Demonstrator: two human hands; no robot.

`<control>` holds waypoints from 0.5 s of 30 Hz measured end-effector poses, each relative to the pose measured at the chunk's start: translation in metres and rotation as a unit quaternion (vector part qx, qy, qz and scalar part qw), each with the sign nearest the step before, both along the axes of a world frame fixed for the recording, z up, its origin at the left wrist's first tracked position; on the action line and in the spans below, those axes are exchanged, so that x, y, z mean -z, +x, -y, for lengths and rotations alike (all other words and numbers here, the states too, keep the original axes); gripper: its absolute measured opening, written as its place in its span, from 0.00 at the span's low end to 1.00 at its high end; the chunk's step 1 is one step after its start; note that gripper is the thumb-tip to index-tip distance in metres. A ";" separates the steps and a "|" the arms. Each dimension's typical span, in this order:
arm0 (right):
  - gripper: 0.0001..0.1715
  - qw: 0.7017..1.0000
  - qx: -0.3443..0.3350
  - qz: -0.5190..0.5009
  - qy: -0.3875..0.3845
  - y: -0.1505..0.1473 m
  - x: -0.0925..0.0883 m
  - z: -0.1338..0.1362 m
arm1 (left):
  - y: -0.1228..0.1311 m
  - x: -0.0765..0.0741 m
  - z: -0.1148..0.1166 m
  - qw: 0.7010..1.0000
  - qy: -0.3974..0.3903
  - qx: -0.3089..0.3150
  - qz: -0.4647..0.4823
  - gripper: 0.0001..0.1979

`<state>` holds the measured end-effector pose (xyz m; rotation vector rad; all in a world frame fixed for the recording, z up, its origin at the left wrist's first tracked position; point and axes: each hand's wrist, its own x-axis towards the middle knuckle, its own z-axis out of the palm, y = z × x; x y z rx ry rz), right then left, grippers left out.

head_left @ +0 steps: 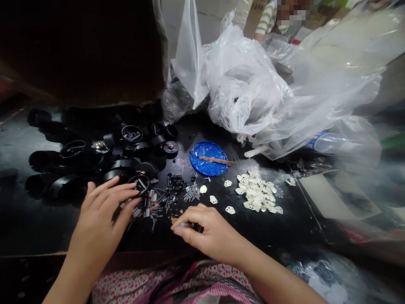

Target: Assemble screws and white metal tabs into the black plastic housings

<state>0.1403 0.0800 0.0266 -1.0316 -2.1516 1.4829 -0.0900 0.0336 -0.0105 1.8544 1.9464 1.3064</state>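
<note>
No readable text, label, brand or number is found. Right of the blue lid [208, 158], a blue band is seen on a bottle [329, 142] under clear plastic, but any print there is too blurred to be read.

Dim scene overall; light falls from above and ahead. Clear plastic bags [253, 84] catch it and glare white, nearly blown out. Black tabletop [38, 228] shows a dull sheen at left. Upper left corner sinks into near-black shadow, no detail. Wide-lens stretch and smear at right and lower-right edges. Centre fairly sharp: small parts and both hands readable. Far background soft.
</note>
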 end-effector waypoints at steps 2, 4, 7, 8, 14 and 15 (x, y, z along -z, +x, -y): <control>0.12 0.995 0.041 -0.026 -0.092 -0.004 -0.001 -0.002 | 0.014 -0.003 0.010 1.000 0.001 0.007 0.002 0.07; 0.18 0.983 0.072 -0.045 -0.161 -0.010 -0.003 -0.004 | 0.033 -0.004 0.023 1.000 0.005 0.026 -0.005 0.08; 0.16 0.983 0.095 -0.039 -0.150 -0.016 -0.004 -0.007 | 0.058 -0.003 0.041 1.000 0.004 0.018 0.013 0.12; 0.13 0.987 0.096 -0.029 -0.126 -0.016 -0.004 -0.007 | 0.064 -0.003 0.045 0.999 -0.012 -0.006 0.042 0.14; 0.09 0.999 -0.012 0.034 0.002 -0.013 -0.008 -0.004 | 0.063 0.000 0.060 0.952 -0.209 -0.050 0.217 0.14; 0.10 0.999 -0.031 0.038 0.018 -0.014 -0.007 -0.005 | 0.059 0.001 0.061 0.942 -0.224 -0.065 0.240 0.13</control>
